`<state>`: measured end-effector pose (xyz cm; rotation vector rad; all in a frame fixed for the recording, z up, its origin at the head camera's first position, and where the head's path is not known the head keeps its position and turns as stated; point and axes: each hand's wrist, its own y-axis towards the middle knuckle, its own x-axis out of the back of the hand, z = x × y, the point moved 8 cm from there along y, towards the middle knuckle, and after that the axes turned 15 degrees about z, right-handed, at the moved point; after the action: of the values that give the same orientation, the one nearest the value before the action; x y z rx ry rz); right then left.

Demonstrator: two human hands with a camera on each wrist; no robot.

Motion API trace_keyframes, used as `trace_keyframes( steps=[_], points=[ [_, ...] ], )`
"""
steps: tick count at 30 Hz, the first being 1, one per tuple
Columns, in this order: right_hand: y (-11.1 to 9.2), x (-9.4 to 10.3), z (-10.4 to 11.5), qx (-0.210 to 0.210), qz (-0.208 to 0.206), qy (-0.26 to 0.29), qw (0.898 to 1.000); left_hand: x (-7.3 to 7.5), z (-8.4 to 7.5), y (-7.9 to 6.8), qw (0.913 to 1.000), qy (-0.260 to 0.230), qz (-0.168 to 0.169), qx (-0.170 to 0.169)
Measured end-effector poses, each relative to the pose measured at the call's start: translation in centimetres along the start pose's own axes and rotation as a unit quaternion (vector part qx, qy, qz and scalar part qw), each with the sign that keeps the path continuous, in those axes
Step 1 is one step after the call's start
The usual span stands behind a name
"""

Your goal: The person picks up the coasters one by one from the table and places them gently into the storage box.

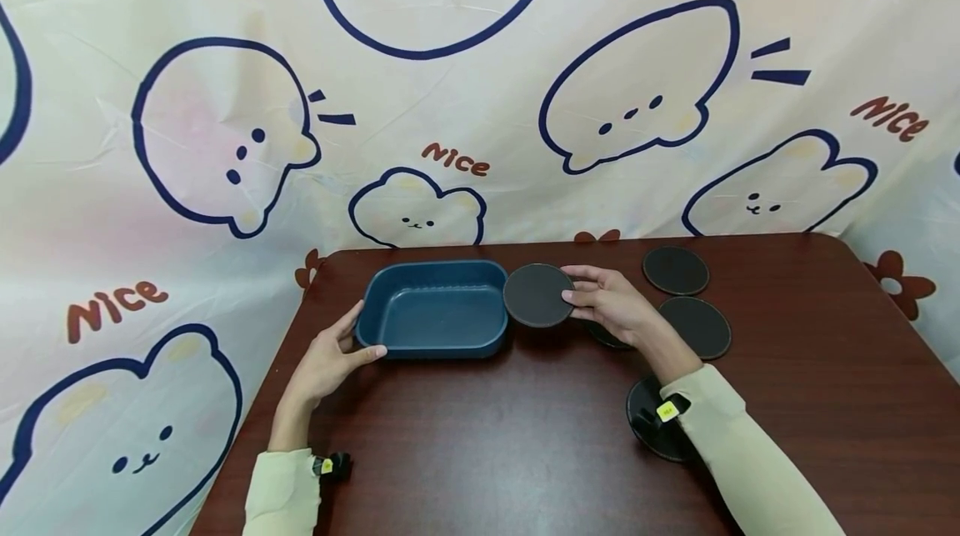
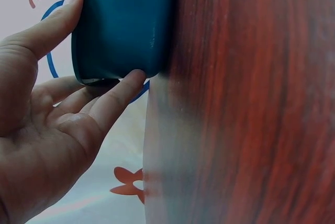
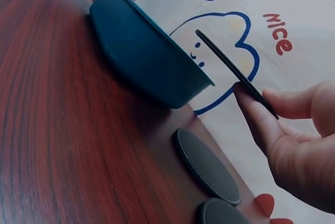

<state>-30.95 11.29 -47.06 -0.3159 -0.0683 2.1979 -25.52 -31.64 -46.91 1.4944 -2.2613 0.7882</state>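
Note:
A dark blue rectangular plastic basin (image 1: 435, 350) sits at the back left of the table. My left hand (image 1: 327, 363) holds its left end, thumb at the near corner and fingers along the end wall. In the left wrist view the fingertips touch the basin's side (image 2: 120, 25). My right hand (image 1: 611, 303) pinches a round black coaster (image 1: 537, 296) by its edge between thumb and fingers. This coaster is raised above the table beside the basin's right end, and the right wrist view shows the coaster (image 3: 230, 67) edge-on and tilted.
Two more black coasters (image 1: 675, 270) (image 1: 701, 328) lie on the brown table (image 1: 480, 444) at the right. Another coaster (image 1: 603, 337) is partly hidden under my right hand. A glossy black round piece (image 1: 652, 428) lies beneath my right wrist. A printed cloth (image 1: 510, 102) hangs behind.

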Motion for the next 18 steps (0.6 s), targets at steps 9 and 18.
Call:
trace_keyframes(
  steps=[9, 18],
  points=[
    [1.3, -1.1, 0.3, 0.011, -0.004, 0.008, 1.000, 0.1, -0.1, 0.1, 1.0000, 0.001, 0.000, -0.001],
    [2.6, -2.7, 0.3, 0.004, -0.004, 0.022, 1.000, 0.0, -0.1, -0.1, 1.0000, 0.000, 0.002, 0.000]
  ],
)
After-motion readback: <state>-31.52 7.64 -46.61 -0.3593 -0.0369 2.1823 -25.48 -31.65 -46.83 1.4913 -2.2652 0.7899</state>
